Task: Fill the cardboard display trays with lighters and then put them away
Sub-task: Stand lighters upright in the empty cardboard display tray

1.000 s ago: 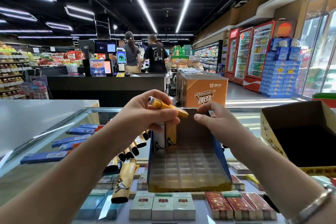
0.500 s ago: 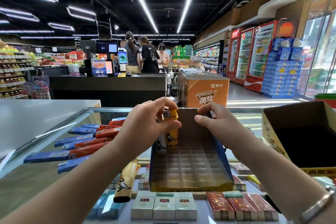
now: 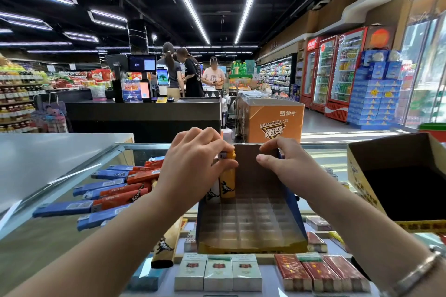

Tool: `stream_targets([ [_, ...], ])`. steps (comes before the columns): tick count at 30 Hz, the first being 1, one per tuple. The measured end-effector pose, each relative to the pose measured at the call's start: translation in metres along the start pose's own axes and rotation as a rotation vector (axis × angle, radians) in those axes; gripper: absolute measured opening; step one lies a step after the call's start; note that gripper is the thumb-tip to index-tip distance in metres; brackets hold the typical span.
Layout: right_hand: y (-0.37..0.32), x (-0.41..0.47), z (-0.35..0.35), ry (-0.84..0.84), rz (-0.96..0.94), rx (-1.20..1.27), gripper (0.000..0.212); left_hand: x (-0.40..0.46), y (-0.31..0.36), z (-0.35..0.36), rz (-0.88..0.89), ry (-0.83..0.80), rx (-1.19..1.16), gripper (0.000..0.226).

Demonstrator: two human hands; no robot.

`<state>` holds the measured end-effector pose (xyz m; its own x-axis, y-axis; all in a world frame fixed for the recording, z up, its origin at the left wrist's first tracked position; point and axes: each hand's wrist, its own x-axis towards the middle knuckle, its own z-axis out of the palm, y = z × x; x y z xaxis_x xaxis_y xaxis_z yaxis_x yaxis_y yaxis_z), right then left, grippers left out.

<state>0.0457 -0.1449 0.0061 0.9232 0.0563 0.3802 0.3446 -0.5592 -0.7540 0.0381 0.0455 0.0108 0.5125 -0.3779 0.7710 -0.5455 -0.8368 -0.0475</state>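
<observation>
Left hand (image 3: 193, 166) grips a kangaroo-printed yellow lighter (image 3: 227, 183); right hand (image 3: 287, 166) pinches the display tray (image 3: 251, 243) wall.

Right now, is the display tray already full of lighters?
No, the display tray holds only a couple of lighters in its back left corner; the other slots are bare.

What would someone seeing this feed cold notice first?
The two hands at centre: the left hand grips an orange lighter standing in the back-left corner of the cardboard display tray, whose grid is otherwise nearly bare, while the right hand holds the tray's back wall. Next, the heap of blue and orange-red loose lighters on the glass counter to the left.
</observation>
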Motion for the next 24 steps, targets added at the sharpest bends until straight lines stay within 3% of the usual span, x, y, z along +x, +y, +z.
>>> stream_targets([
  [7,-0.001,0.000,0.002,-0.028,0.005,0.007,0.008,0.002,-0.005,0.002,0.055,-0.036,-0.053,0.016],
  [10,-0.002,0.000,-0.002,-0.033,0.005,0.011,0.008,0.004,-0.011,0.000,0.008,-0.104,-0.189,0.008],
  [13,-0.006,0.001,-0.015,0.038,-0.027,0.015,0.006,0.000,-0.017,0.002,-0.106,-0.257,-0.404,0.028],
  [16,-0.009,0.001,-0.035,0.111,-0.112,-0.119,0.002,-0.004,-0.016,0.006,-0.112,-0.306,-0.405,0.032],
  [19,-0.006,-0.001,-0.056,0.059,-0.131,-0.343,0.009,-0.005,-0.012,0.008,-0.095,-0.279,-0.350,0.035],
  [24,0.004,-0.001,-0.070,-0.169,0.146,-0.592,0.012,-0.008,-0.010,0.011,-0.075,-0.220,-0.328,0.035],
])
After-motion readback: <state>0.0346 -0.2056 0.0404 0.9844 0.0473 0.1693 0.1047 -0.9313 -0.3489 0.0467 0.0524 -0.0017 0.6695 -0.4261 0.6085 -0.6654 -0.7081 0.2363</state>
